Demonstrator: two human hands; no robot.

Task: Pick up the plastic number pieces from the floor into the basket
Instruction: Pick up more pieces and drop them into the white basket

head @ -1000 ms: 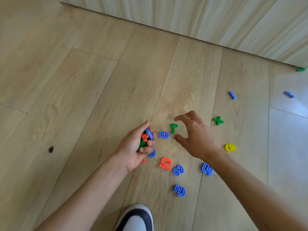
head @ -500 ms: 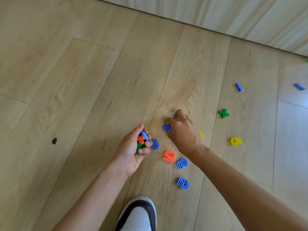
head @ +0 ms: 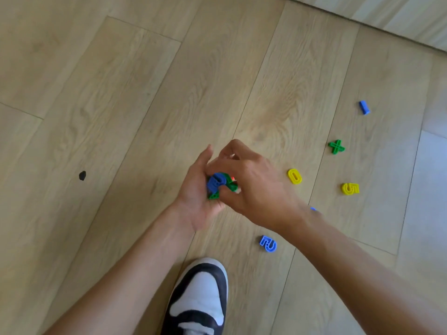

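Observation:
My left hand (head: 197, 197) cups a bunch of blue, green and orange number pieces (head: 219, 183) above the wooden floor. My right hand (head: 254, 184) lies over that bunch from the right, its fingers curled onto the pieces. Loose on the floor to the right lie a yellow 0 (head: 294, 176), a yellow 5 (head: 350, 188), a green cross piece (head: 336, 147) and a blue 1 (head: 364, 107). A blue 2 (head: 268, 243) lies under my right forearm. A sliver of another blue piece (head: 313, 209) peeks out behind my right wrist. No basket is in view.
My black-and-white shoe (head: 199, 298) stands at the bottom centre. A small dark spot (head: 82, 175) marks the floor at left. A pale wall base (head: 387, 18) runs across the top right corner.
My right hand lifted from the floor and moved left onto the bunch in my left hand. The orange 4 and blue 8 on the floor are now out of sight.

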